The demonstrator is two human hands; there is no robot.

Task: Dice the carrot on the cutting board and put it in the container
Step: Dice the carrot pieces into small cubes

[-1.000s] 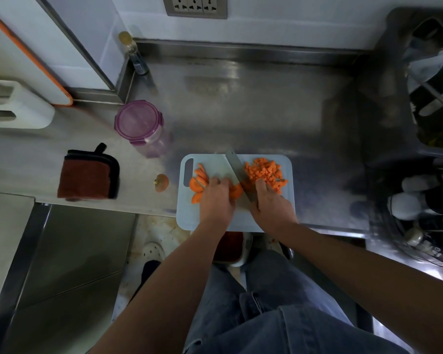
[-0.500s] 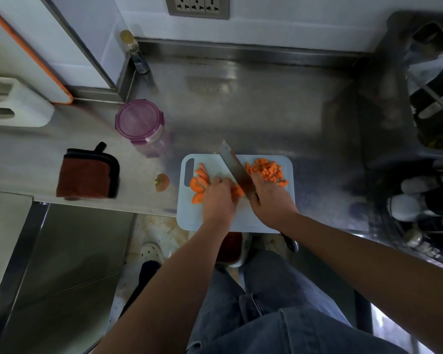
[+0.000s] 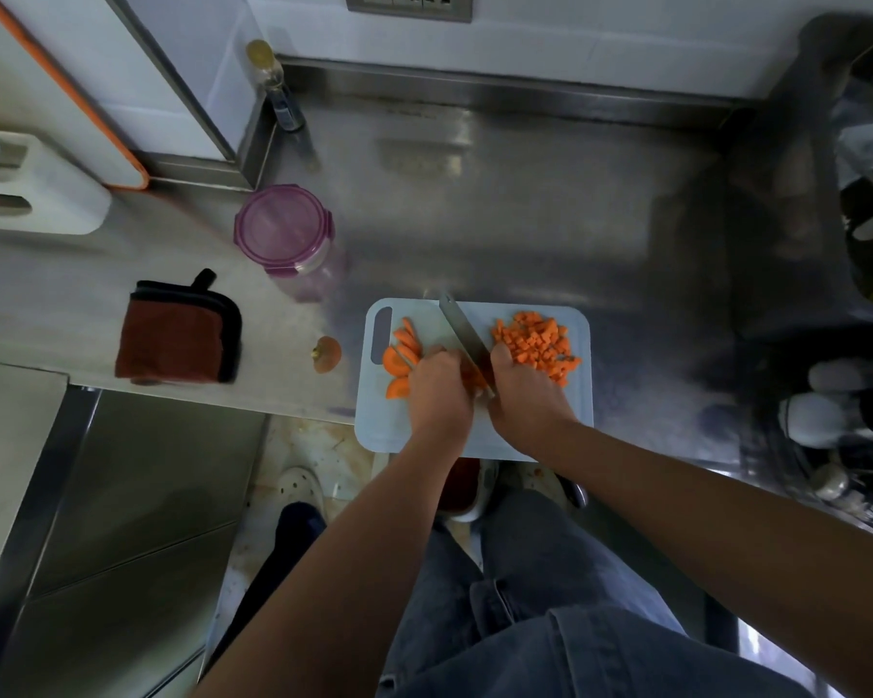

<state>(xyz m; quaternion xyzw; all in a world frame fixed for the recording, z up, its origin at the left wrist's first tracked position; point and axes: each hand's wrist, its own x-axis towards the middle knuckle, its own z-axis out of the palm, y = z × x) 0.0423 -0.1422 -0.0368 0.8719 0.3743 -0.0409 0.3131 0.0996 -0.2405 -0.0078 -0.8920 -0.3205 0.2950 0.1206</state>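
A pale cutting board lies at the counter's front edge. Diced carrot is heaped on its right side, and several carrot slices lie on its left. My right hand grips a knife whose blade points away and to the left across the board. My left hand has its fingers curled over carrot pieces right beside the blade. A clear container with a purple lid stands closed on the counter, left of and behind the board.
A carrot end lies on the counter left of the board. A folded brown cloth sits further left. A bottle stands in the back corner. A dark rack with utensils and bottles fills the right side.
The knife blade has swung from pointing straight away to angling left, then come down closer to my left hand. Both hands stay mid-board.
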